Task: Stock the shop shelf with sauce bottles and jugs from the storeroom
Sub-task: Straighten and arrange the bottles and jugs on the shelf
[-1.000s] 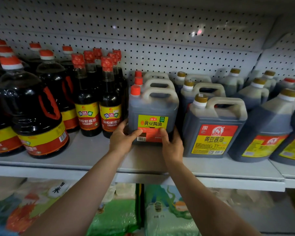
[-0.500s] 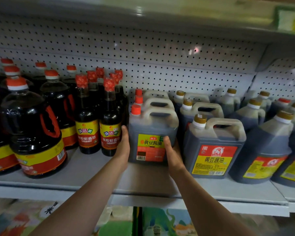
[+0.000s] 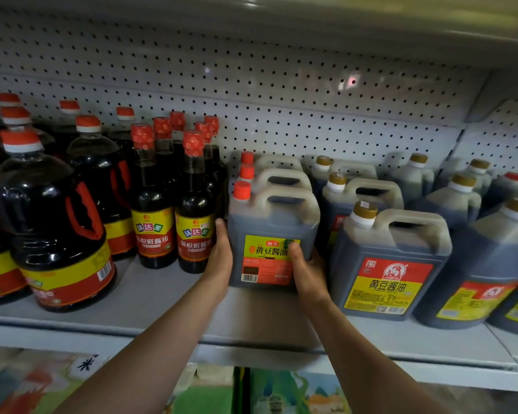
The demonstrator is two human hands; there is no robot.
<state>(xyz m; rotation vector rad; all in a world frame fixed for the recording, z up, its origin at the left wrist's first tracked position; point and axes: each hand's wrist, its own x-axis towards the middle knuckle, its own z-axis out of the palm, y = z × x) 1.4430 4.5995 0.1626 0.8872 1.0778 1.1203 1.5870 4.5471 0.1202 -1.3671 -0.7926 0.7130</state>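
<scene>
Left hand (image 3: 220, 258) lies flat against the left side of the sauce jug (image 3: 269, 234), fingers straight and pointing toward 12 o'clock, pressing rather than curling. At 9 o'clock from it stand two slim dark bottles (image 3: 195, 204) with crinkled red caps and yellow-and-red labels, and farther that way the round-bodied bottles (image 3: 51, 222) with red loop handles and orange-and-white caps.

That jug stands upright on the grey shelf (image 3: 162, 309), at the front of a short row of like jugs running back toward the pegboard wall (image 3: 281, 94). It is a squarish, translucent grey container, filled with dark brown sauce nearly to the shoulder. An orange-red screw cap sits at its top left corner, and a moulded carry handle arches across the top. Its front label is yellow-green above with dark Chinese characters, red below, with a barcode at the lower left.

Right hand (image 3: 307, 271) holds the jug's lower right corner: the thumb lies across the label face, while the fingers wrap round the right side out of sight.

At 3 o'clock, just beside that hand, stands a larger jug (image 3: 392, 261) with a gold cap and a red-and-yellow label, with more of the same kind beyond it.
</scene>
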